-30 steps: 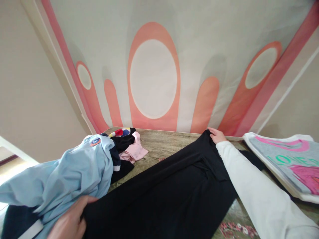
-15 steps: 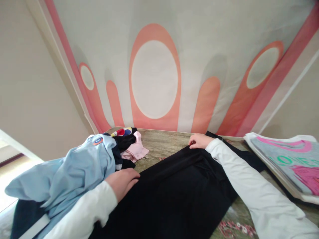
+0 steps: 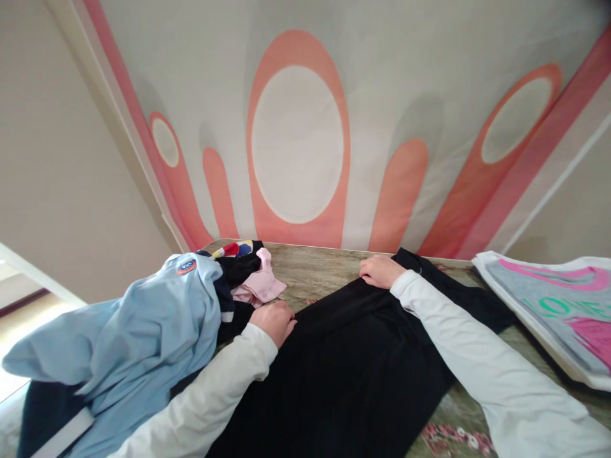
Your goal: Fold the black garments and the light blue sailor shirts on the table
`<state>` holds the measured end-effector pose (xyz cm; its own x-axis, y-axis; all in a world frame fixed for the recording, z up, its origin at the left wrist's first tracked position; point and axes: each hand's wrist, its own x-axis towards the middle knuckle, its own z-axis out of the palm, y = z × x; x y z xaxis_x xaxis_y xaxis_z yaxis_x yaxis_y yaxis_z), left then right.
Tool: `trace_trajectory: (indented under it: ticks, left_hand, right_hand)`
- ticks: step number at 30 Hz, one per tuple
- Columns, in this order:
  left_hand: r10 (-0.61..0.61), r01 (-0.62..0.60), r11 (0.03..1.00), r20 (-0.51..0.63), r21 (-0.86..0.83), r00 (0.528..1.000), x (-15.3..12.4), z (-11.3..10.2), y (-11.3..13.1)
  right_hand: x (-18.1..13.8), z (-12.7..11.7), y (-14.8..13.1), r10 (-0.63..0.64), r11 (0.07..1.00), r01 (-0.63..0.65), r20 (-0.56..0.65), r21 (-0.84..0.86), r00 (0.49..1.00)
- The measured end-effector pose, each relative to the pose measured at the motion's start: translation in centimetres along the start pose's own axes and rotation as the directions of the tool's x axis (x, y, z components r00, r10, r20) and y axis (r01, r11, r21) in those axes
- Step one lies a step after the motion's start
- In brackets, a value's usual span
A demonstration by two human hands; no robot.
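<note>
A black garment (image 3: 329, 375) is spread over the table, with a long narrow part reaching out past my right wrist; I cannot tell whether it is a top or trousers. My left hand (image 3: 274, 320) has its fingers curled over the garment's left edge, close to a small pink cloth (image 3: 260, 285). Farther along the same edge, my right hand (image 3: 380, 271) is closed on the black fabric, and its fingertips are partly hidden. White sleeves cover both forearms.
A heap with a light blue shirt (image 3: 153, 324) and dark clothes lies on the left. On the right is a stack of folded clothes topped by a grey T-shirt (image 3: 548, 289) with pink and green print. The wood-patterned table (image 3: 315, 264) meets a painted wall (image 3: 363, 127) behind.
My left hand has slid up and right along the garment's edge, and its fingers have gone from outstretched to curled. My right hand stays almost in place on the fabric.
</note>
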<state>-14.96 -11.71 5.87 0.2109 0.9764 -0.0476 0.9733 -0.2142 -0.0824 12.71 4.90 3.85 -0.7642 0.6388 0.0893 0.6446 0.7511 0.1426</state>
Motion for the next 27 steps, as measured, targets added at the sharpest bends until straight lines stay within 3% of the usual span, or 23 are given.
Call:
trace_trajectory:
  ticks: [6, 10, 13, 16, 19, 22, 27]
  left_hand:
    - [-0.016, 0.016, 1.0, -0.027, 0.011, 1.0, 0.2, -0.4, 0.0]
    - [-0.087, 0.086, 0.996, -0.08, -0.009, 0.993, 0.7, -0.2, -1.0]
    - [-0.103, 0.103, 0.995, -0.057, 0.012, 0.993, 1.0, 0.1, -1.4]
    - [-0.052, 0.053, 0.999, -0.081, 0.009, 0.995, 0.8, 0.1, -1.2]
    - [0.078, -0.084, 0.996, -0.135, -0.04, 0.988, 0.0, 0.2, -0.4]
    - [0.204, -0.219, 0.969, -0.129, -0.117, 0.971, -0.9, 1.0, 0.5]
    - [0.277, -0.286, 0.951, -0.082, -0.122, 0.957, -2.5, 3.2, 1.1]
  right_hand:
    - [-0.1, 0.0, 0.0, 0.023, 0.998, -0.026, -0.058, -0.064, 0.998]
    - [0.1, 0.6, -0.3, 0.107, 0.985, -0.124, -0.137, -0.121, 0.985]
    - [0.4, 1.4, -0.7, 0.168, 0.977, -0.182, -0.124, -0.109, 0.978]
    - [0.5, 1.9, -0.6, 0.223, 0.972, -0.229, -0.104, -0.044, 0.969]
    - [0.2, 1.9, 0.3, 0.306, 0.952, -0.304, -0.1, 0.028, 0.947]
    - [-0.3, 1.7, 1.7, 0.441, 0.896, -0.438, -0.021, 0.071, 0.897]
    - [-1.2, 2.0, 3.3, 0.647, 0.741, -0.67, 0.214, 0.05, 0.732]
